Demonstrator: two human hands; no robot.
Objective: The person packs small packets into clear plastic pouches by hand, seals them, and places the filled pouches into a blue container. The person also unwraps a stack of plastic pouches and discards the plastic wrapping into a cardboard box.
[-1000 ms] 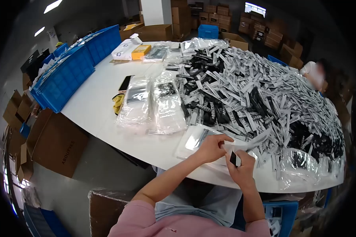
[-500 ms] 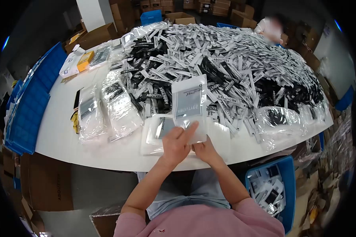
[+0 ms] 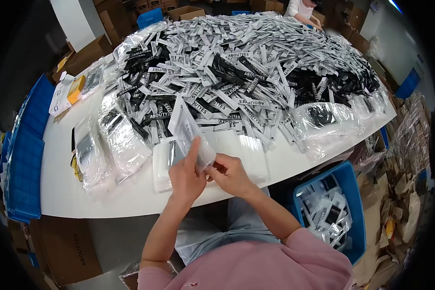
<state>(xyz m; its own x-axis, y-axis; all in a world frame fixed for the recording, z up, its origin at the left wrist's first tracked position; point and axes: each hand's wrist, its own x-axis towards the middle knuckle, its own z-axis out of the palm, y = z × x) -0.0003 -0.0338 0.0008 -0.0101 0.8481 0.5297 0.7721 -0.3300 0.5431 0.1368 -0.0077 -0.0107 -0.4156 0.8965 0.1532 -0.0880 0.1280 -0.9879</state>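
A clear-and-grey printed plastic bag stands tilted above the table's near edge, held in both hands. My left hand grips its lower left side, with the index finger stretched along the face. At the lower right corner, my right hand pinches the bag between thumb and fingers. Below and behind them lies a stack of similar flat bags, partly covered by the hands. Beyond is a large heap of narrow black and white packets marked ABOUTYES.
Wrapped bundles of bags lie at left and right on the white table. A blue bin of filled bags stands by my right side. Blue crates line the left edge. Another person is at the far side.
The bag has turned from facing me to a slanted, more edge-on angle. My right hand has come up to its lower right corner. The camera view has shifted.
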